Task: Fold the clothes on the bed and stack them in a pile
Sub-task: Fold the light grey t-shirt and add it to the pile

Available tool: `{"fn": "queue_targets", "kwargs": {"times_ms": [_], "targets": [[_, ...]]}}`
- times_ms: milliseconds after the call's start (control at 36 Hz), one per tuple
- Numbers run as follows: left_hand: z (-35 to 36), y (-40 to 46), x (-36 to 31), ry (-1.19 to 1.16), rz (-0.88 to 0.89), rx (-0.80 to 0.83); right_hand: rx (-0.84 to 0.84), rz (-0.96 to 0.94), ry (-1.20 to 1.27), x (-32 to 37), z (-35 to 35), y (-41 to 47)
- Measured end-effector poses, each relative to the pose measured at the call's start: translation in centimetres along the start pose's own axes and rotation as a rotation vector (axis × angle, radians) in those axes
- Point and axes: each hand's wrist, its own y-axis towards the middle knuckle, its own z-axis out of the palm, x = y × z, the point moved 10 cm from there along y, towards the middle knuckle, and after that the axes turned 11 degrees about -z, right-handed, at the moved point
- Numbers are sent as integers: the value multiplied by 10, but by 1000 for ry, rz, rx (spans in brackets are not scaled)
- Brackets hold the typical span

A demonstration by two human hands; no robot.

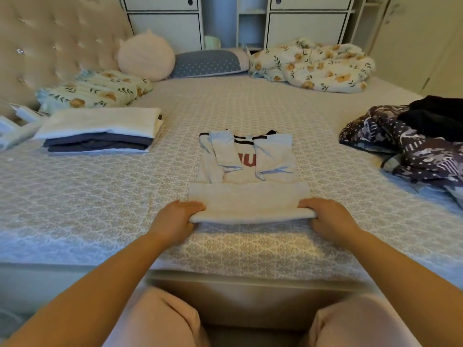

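While left hand (179, 216) and right hand (325, 215) pinch the shirt (248, 176) hem mid-frame, half-folded, a stack (100, 131) lies left; dark clothes (413, 141) right remain unfolded.

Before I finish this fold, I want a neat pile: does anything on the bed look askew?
Yes. In the folded pile, the dark layers sit offset under the white top piece. The shirt held by both hands looks square.

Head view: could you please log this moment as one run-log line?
step: folding shirt hem up | left hand: grips hem corner | right hand: grips hem corner | folded pile: left | unfolded clothes: right
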Motion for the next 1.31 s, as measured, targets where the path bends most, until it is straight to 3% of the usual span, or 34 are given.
{"fn": "queue_targets", "kwargs": {"times_ms": [83,139,278,361,417,444,500,556,583,639,722,778,889,1000,1083,1139,1306], "targets": [[-14,4,2,-273,-93,91,10,89,134,-7,-9,-1],[-20,9,-3,-310,-88,195,56,86,116,-6,-15,2],[-29,13,-5,-204,-96,521,367,96,154,4,-25,-2],[-33,4,-5,-396,-130,771,621,174,355,2,-26,-21],[-41,7,-4,-475,-141,814,656,176,534,4,-31,-24],[-48,13,-2,-517,-156,768,568,166,627,3,-38,-17],[-64,33,5,-737,-223,553,197,200,872,-12,-59,5],[-69,49,26,-1030,-407,247,-179,317,1060,-38,-69,16],[-61,51,35,-1133,-511,150,-257,391,1095,-46,-62,18],[-27,48,31,-1144,-634,171,-235,546,1038,-51,-31,17],[9,48,18,-737,-604,232,-149,687,774,-55,5,11],[9,51,13,-571,-522,124,-178,647,613,-54,8,14],[-2,43,16,-503,-470,-120,-295,552,441,-47,-2,18],[-21,34,23,-454,-446,-308,-342,564,375,-47,-7,9],[0,39,25,-356,-448,-133,-253,555,326,-47,3,1],[10,41,30,-352,-462,-68,-284,539,333,-49,4,-2],[-3,28,35,-296,-483,-238,-415,586,452,-61,1,-13]]}}
